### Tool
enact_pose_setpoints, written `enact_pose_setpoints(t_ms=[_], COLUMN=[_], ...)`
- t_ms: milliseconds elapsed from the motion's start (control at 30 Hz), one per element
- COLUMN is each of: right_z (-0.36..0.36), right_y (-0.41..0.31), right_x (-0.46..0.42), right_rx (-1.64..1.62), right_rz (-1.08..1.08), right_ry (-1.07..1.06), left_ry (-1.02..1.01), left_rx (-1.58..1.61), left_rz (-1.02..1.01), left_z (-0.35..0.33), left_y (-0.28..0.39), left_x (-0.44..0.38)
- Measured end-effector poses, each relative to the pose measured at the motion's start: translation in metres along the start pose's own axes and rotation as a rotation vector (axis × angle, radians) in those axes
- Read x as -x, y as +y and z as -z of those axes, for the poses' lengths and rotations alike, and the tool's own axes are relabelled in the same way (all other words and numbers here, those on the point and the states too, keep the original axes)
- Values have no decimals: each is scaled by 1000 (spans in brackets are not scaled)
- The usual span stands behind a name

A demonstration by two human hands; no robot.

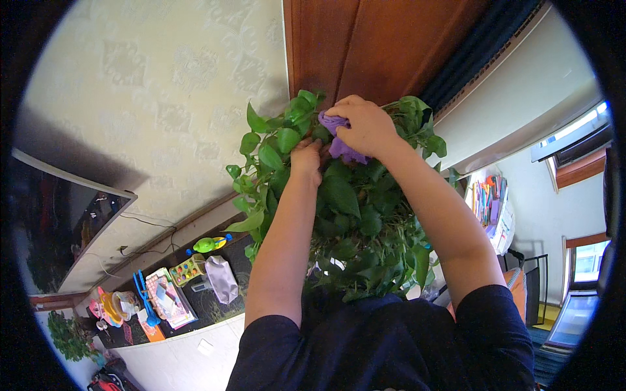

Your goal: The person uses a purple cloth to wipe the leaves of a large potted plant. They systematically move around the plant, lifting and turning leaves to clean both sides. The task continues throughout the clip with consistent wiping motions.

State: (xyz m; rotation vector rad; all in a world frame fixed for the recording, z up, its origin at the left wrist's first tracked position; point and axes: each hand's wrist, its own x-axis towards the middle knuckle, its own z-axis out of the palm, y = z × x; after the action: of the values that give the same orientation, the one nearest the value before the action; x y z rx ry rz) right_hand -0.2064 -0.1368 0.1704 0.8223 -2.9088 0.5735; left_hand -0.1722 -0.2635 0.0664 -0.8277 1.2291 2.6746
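Note:
A large leafy potted plant (342, 195), likely a pothos, fills the space before me, its green leaves spreading to both sides. My right hand (364, 124) grips a purple cloth (335, 122) over the upper middle of the foliage, and part of the cloth hangs below the palm. Just left of the cloth, my left hand (308, 156) reaches in among the leaves. Leaves and shadow hide its fingertips, so whether it holds a leaf or stem cannot be told. The plant's pot is hidden by foliage.
Behind the plant stands a brown wooden panel (362, 49), with a dark curtain (481, 44) to its right. At left are patterned wallpaper, a television (63, 215) and a dark low cabinet bearing toys, papers and a silvery pouch (222, 278). A white rack (494, 210) of books stands right.

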Motion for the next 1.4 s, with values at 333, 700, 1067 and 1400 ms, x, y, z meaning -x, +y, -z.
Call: enact_pose_setpoints(t_ms=[333,700,1067,1400], right_z=[-44,-21,-32,-30], right_y=[-7,16,-12,18], right_x=[30,12,38,13], right_rx=[247,156,88,148], right_rz=[276,-12,168,-101], right_ry=[152,239,225,130], left_ry=[-171,-69,-215,-104], left_rx=[130,60,150,165], left_rz=[-9,2,-45,18], left_z=[12,11,5,14], left_y=[-9,-10,-7,-14], left_x=[-6,5,10,2])
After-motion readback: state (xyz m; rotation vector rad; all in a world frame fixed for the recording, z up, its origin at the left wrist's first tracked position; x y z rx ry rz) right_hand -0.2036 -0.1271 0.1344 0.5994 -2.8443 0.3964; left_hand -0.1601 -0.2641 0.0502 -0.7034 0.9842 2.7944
